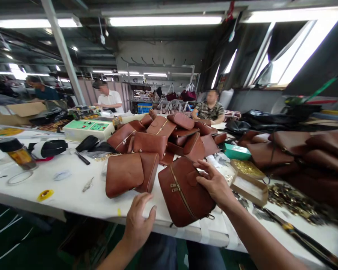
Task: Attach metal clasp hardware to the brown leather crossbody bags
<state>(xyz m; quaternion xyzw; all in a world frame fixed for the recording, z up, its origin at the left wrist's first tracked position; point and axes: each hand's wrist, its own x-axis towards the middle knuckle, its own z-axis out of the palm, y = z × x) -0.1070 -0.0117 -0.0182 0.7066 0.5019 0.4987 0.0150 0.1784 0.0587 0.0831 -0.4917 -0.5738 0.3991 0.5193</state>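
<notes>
At the table's front edge a brown leather handbag [190, 191] stands tilted, its brass zipper with two pulls facing up. My right hand [211, 180] grips it at its upper right side, fingers over the edge and thumb against the leather. To its left, my left hand [141, 217] is open and holds nothing, its thumb apart from the curved fingers. A small gap separates that hand from the bag. Just beyond my left hand, two more brown bags [125, 174] lean together on the white table [73, 198].
Brown bags are piled mid-table [150, 144] and at right [290, 146]. A box of gold hardware [248, 168], loose metal fittings [293, 202] and pliers [293, 228] lie right. Left are a jar [15, 153], tape [45, 195] and a green-panelled machine [88, 129]. Several people sit beyond.
</notes>
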